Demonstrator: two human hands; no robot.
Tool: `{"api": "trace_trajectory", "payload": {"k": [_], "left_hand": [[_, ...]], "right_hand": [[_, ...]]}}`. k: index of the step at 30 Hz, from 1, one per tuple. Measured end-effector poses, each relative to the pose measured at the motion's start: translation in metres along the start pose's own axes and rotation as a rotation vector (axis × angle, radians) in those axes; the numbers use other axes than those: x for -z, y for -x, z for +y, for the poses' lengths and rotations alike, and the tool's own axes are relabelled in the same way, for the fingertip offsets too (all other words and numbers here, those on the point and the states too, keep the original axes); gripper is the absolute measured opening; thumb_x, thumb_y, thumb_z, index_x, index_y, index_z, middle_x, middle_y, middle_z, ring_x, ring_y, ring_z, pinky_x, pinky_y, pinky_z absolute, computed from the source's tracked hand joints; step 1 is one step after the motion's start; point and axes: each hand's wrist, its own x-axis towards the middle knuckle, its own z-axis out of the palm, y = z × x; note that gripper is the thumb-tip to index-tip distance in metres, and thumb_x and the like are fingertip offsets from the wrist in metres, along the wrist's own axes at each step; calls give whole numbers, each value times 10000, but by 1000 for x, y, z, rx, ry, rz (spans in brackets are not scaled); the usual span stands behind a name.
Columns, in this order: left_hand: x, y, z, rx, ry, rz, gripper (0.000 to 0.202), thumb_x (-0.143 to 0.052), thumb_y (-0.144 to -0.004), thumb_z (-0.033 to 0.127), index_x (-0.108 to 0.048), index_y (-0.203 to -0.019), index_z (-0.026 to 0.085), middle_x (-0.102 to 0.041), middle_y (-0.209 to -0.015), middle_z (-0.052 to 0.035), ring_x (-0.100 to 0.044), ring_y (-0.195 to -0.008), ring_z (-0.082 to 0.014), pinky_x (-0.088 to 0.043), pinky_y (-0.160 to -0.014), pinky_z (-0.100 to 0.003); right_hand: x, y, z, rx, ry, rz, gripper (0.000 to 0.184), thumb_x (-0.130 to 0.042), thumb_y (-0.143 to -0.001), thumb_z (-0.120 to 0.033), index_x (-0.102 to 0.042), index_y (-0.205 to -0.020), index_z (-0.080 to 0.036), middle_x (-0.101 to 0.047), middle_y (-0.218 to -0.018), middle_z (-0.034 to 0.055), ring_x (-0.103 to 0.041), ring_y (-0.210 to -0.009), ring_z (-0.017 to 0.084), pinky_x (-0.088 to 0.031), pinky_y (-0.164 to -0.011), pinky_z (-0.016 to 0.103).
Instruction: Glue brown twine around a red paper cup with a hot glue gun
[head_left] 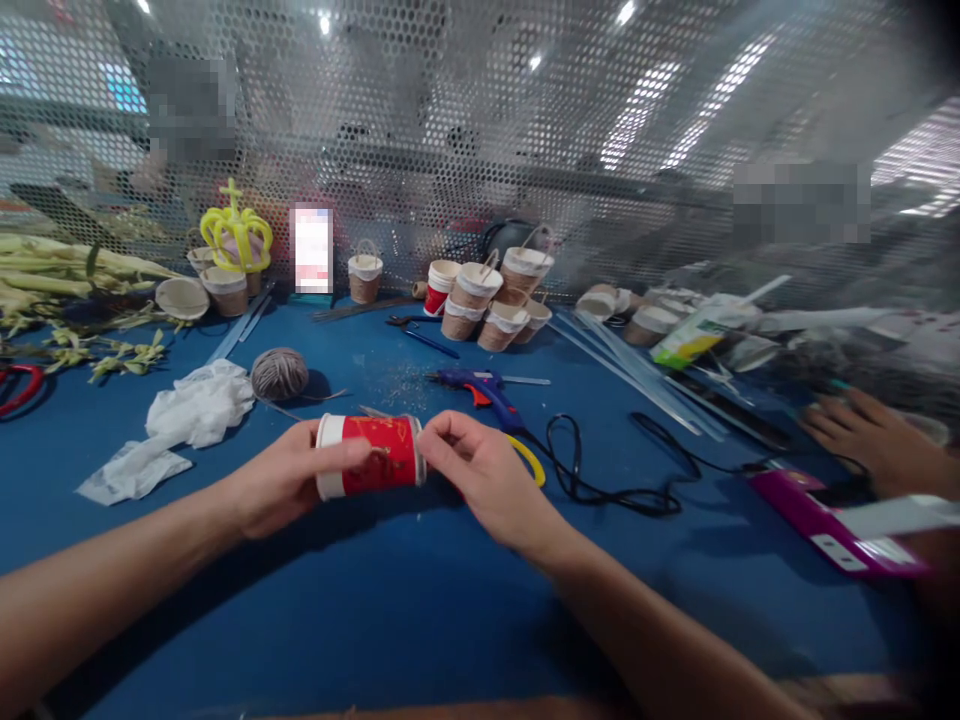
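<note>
Right now, forearms come in from lower left and lower right. Left hand grips the red cup, thumb along its side. Cup's tipped sideways at center frame, between the hands. Right hand: thumb and index close together at its right end (can't tell if they're pinching anything).

Off to the left, a yellow crown sits near a heap of pale green stalks, a crumpled white cloth lying closer in; a perforated screen rises across the back, a green-and-white packet over to the right
</note>
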Motion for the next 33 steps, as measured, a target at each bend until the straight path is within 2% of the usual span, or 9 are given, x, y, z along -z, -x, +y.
{"api": "trace_trajectory", "payload": {"k": [4,7,10,14,19,25,29,31,33], "left_hand": [[0,-2,5,82,122,52,262,-698,-638,328,-695,-804,125,-689,-702,-40,-581,-588,-116,-440,-563,-192],[-1,-2,3,40,52,92,248,-724,-614,276,-687,-801,117,-679,-667,-26,-560,-555,-96,-423,-542,-176],[0,-2,-2,-29,0,124,178,-729,-611,256,-680,-732,134,-661,-614,7,-535,-529,-76,-405,-533,-165],[2,-4,-8,-80,-108,141,177,-709,-633,289,-674,-731,145,-664,-651,5,-545,-567,-90,-411,-580,-188],[1,-6,-11,-108,-185,193,218,-698,-639,338,-654,-717,139,-639,-636,12,-515,-544,-82,-389,-549,-186],[-2,-5,-12,-100,-180,209,220,-712,-623,324,-641,-674,122,-638,-608,1,-517,-526,-89,-399,-545,-199],[-1,-5,-10,-87,-140,222,206,-718,-622,298,-636,-673,116,-636,-582,7,-521,-506,-83,-398,-524,-185],[0,-6,-9,-81,-89,225,203,-720,-622,282,-642,-701,113,-652,-606,-3,-546,-526,-91,-417,-541,-189],[1,-7,-8,-75,-51,231,208,-723,-619,278,-643,-713,111,-662,-616,-10,-562,-537,-100,-428,-549,-195]], "right_hand": [[-1,5,-6,170,259,-66,175,-506,-815,-229,-479,-648,-182,-498,-632,-37,-458,-602,85,-379,-590,210],[3,4,-3,270,390,63,171,-438,-859,-251,-507,-715,-189,-530,-703,-8,-498,-661,107,-410,-632,235],[5,2,1,427,494,160,155,-409,-875,-259,-545,-895,-187,-576,-930,54,-522,-893,151,-412,-809,304],[-1,3,3,528,648,-25,301,-377,-886,-315,-525,-1106,-172,-526,-1170,102,-420,-1118,199,-340,-943,399],[-8,6,4,506,683,-134,406,-309,-895,-399,-477,-1194,-182,-415,-1307,108,-306,-1221,223,-265,-994,464],[-8,9,-2,312,328,-151,380,-216,-927,-330,-522,-1137,-248,-457,-1270,48,-387,-1181,164,-274,-1010,397],[-2,4,-4,208,221,-24,296,-332,-897,-351,-577,-1005,-224,-564,-1131,53,-491,-1067,171,-349,-944,354],[5,-1,-5,138,230,118,217,-450,-843,-372,-580,-875,-201,-632,-899,41,-571,-853,161,-435,-791,301],[17,-7,-6,76,275,260,226,-506,-799,-403,-553,-738,-191,-598,-665,5,-546,-622,129,-440,-619,252]]}}
